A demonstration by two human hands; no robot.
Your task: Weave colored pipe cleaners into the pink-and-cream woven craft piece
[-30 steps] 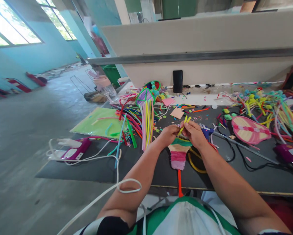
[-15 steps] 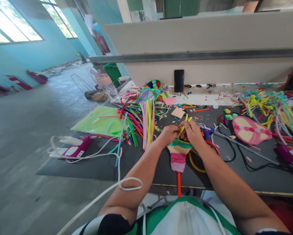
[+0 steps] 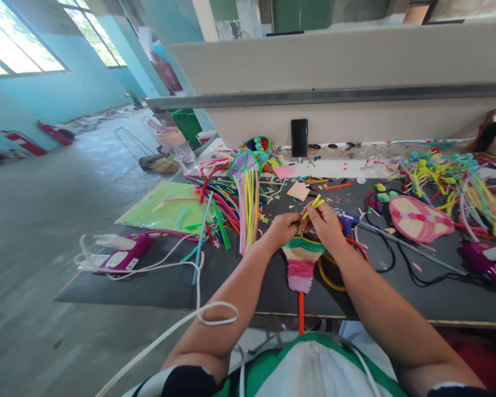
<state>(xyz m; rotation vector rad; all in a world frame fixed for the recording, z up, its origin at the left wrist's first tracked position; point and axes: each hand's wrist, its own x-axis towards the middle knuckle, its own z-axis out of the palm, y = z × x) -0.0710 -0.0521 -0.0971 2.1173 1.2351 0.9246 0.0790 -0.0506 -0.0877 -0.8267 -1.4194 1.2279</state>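
Both hands meet over the middle of the dark table mat. My right hand [image 3: 325, 223] pinches a yellow pipe cleaner [image 3: 317, 202], whose two ends poke up past the fingers. Closed on the lower part of the same strand is my left hand [image 3: 284, 227], its fingertips partly hidden. Just below the hands lies a craft piece wound in pink, cream and green bands [image 3: 300, 267], narrowing towards me, with an orange stem [image 3: 301, 311] hanging over the table edge. The top of that piece is covered by my hands.
Right of my hands lie a blue glue gun [image 3: 348, 225], a pink oval piece [image 3: 421, 219] and black cords. Leftward are bundled pipe cleaners [image 3: 248, 212], a green plastic packet [image 3: 160, 208] and a purple device [image 3: 127, 255] with a white cable. A phone [image 3: 299, 138] stands behind.
The yellow pipe cleaner's ends lean further right and sit closer together, and my fingers have shifted slightly along it. The whole view has moved a little.
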